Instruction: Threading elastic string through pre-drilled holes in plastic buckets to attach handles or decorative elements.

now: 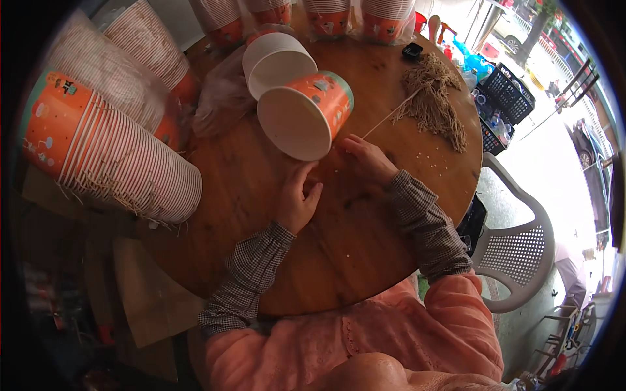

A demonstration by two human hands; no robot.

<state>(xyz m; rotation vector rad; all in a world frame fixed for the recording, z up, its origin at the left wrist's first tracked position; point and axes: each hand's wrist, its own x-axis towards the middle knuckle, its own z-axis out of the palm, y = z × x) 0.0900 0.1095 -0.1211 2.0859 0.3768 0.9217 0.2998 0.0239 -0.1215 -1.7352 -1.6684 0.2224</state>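
A paper tub (295, 122), orange outside and white inside, lies on its side at the middle of the table, its mouth toward me. Below its rim is my left hand (298, 201), fingers curled with a gap between thumb and forefinger. The fingertips reach the rim; whether they press on it I cannot tell. Right of the tub, my right hand (372, 161) has its fingers together on a thin strand of twine (391, 116). That strand runs up to a tan bundle of twine (432, 98). A second white tub (277, 62) lies just behind the first.
Nested tubs (130, 153) lean at the left, with loose strands on them. More bagged stacks (328, 19) line the table's far edge. Pale crumbs are scattered on the round wooden table (339, 274). A plastic chair (515, 251) and black crates (507, 94) stand right.
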